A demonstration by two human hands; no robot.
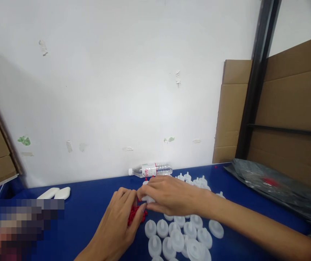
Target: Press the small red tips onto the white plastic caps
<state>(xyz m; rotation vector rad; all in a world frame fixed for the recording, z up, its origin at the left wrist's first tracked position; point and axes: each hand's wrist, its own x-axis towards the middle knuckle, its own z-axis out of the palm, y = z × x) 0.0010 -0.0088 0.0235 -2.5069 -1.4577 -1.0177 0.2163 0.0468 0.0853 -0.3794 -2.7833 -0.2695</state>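
Observation:
My right hand point(168, 194) is closed around a translucent white plastic disc with a nozzle point(149, 199), mostly covered by the fingers. My left hand point(119, 217) meets it from the left, its fingers bent and its thumb close to the disc. At the fingertips, between both hands, shows a small red piece point(139, 199); the exact contact is partly hidden. A heap of small red pieces point(137, 214) lies on the blue table beneath my left hand. Many similar white discs point(162, 228) with upright nozzles are spread below and behind my right forearm, some stacked or tilted.
A clear plastic bottle point(156, 169) lies on its side along the wall. Two white rounded objects point(62, 193) sit at the table's left. Dark plastic sheeting point(264, 185) covers the right side, beside cardboard point(294, 101). A blurred-out patch fills the lower left corner.

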